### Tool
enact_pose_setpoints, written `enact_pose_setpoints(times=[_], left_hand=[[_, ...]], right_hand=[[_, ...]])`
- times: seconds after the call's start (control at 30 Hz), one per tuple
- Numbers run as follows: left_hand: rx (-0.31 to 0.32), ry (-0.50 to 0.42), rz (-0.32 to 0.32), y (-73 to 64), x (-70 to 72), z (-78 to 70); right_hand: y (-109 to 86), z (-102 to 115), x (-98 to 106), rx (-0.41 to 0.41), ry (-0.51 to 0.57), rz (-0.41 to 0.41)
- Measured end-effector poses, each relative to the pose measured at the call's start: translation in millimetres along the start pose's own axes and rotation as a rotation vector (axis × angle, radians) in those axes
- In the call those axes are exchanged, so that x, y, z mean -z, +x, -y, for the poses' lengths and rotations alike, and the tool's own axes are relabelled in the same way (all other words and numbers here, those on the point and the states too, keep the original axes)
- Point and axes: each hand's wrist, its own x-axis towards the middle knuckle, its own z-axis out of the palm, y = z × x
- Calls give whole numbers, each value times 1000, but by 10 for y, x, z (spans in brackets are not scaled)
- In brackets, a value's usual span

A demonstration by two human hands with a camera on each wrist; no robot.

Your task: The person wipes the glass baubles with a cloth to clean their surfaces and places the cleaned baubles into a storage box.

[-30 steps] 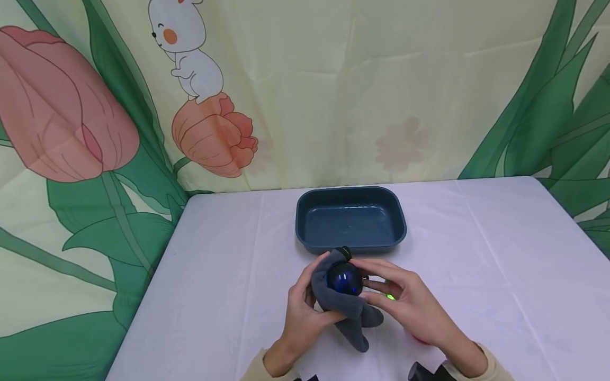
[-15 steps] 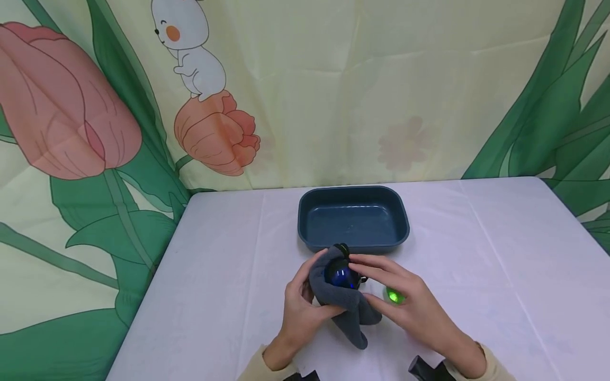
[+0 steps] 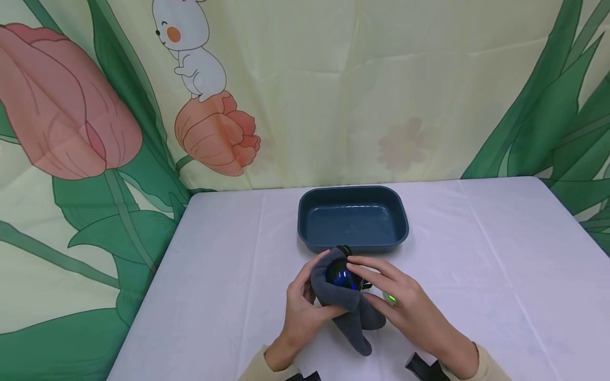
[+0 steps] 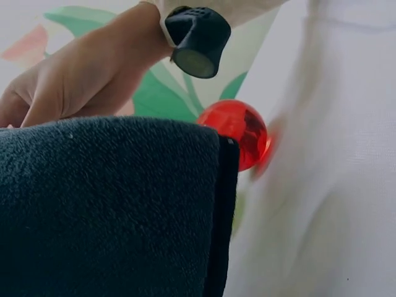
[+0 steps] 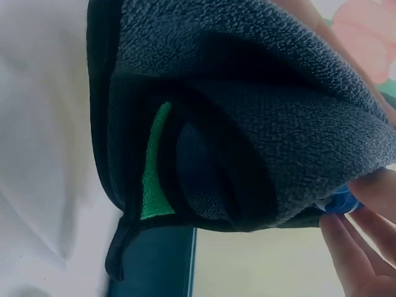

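Note:
In the head view my left hand grips a dark grey cloth that wraps a shiny blue bauble. The fingers of my right hand rest on the bauble's right side, the thumb lower at the cloth's fold. From the right wrist, the fingertips pinch at a small showing part of the blue bauble, and the folded cloth reveals a green patch inside. Cloth fills much of the left wrist view, hiding the bauble there.
A dark blue rectangular tray stands just behind my hands. Part of a shiny green ball shows between my right fingers and thumb. The left wrist view has a shiny red ball on the white tablecloth. A printed curtain hangs behind.
My right fingers have shifted left over the blue bauble, covering more of it. The green ball came further into sight, then was mostly covered again. My left hand keeps its grip on the cloth.

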Motion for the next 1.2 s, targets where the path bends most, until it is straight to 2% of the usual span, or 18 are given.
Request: enact_pose_setpoints(times=[0.13, 0.4, 0.7, 0.8, 1.0, 1.2], left_hand=[[-20, 9, -4, 1, -5, -1], [-27, 18, 0, 23, -2, 1], [-54, 50, 3, 16, 3, 1], [-69, 67, 7, 19, 7, 0], [-84, 62, 24, 32, 18, -5], [-50, 35, 12, 31, 29, -19]], right_hand=[[-7, 0, -3, 43, -11, -11], [-2, 4, 5, 31, -5, -14], [-1, 44, 12, -61, 59, -13], [7, 46, 8, -78, 129, -30], [6, 26, 7, -203, 310, -11], [5, 14, 24, -193, 283, 42]])
